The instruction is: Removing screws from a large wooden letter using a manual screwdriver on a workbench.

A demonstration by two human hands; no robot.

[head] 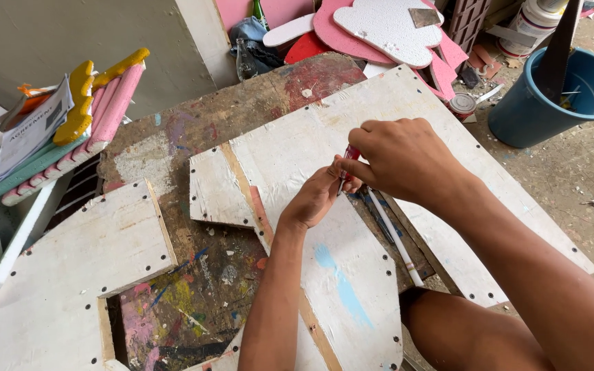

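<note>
Your right hand [397, 154], frame centre: fingers curled tight around small red-handled tool [349, 159], only part of handle visible. Your left hand [319, 196], just below-left: fingertips pinched narrow at tool's lower end, touching it. Both hands over white-painted cut board [297, 148] on paint-stained worktable [194, 302]. White stick [394, 237] lies on board just beside hands, lower right. Blue bucket [551, 103] upper right of frame. Pink foam cutouts [97, 113] stacked upper left.
</note>
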